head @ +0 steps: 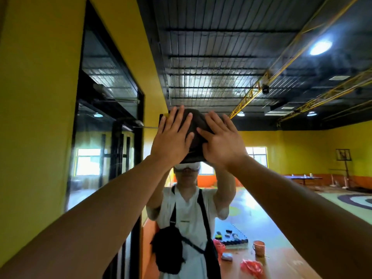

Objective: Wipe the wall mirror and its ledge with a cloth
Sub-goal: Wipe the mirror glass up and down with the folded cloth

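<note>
The dark cloth (196,125) lies flat against the wall mirror (271,162), high up and above the reflected head of the person. The left hand (171,137) presses on the cloth's left half and the right hand (221,141) on its right half. Both palms are flat with straight, spread fingers, so they pin the cloth to the glass without gripping it.

This looks like the glass-wiping step, working the upper part. The next move probably calls for steady pressure while sliding the cloth across or downward, so it does not slip from under the palms. The ledge is out of view and presumably comes later.

Counted: one cloth, two hands, one mirror. Reflected well below the cloth are one orange bucket (258,247) and two red bags.
</note>
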Action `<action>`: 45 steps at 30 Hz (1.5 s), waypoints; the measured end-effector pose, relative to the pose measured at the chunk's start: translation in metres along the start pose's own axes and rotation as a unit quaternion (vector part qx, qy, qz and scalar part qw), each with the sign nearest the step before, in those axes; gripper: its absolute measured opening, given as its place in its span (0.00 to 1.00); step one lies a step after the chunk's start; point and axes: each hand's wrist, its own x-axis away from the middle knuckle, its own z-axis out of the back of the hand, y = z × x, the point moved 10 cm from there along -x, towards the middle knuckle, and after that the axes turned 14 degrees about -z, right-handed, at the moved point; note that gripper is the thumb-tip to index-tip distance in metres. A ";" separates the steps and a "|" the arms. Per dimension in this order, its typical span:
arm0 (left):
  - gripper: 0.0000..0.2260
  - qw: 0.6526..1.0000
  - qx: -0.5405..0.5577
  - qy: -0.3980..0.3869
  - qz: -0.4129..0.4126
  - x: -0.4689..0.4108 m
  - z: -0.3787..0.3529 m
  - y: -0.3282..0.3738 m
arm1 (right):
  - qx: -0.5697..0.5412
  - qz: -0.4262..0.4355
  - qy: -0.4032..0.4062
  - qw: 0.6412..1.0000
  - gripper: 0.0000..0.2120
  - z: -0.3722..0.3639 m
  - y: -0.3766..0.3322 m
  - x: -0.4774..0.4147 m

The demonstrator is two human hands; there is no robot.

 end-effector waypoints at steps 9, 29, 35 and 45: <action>0.26 0.995 -0.015 0.087 0.040 0.013 -0.005 0.007 | -0.002 -0.037 0.047 0.998 0.25 -0.021 -0.011 0.003; 0.25 0.995 -0.024 0.101 -0.011 -0.039 -0.020 0.106 | -0.006 -0.022 0.104 0.994 0.22 0.001 0.107 0.035; 0.25 0.996 -0.020 0.087 -0.001 0.015 -0.038 0.141 | -0.007 -0.001 0.057 0.998 0.24 -0.007 0.103 0.097; 0.25 0.999 0.005 0.034 -0.003 0.133 -0.082 0.209 | -0.046 0.004 -0.010 0.999 0.28 -0.019 0.088 0.235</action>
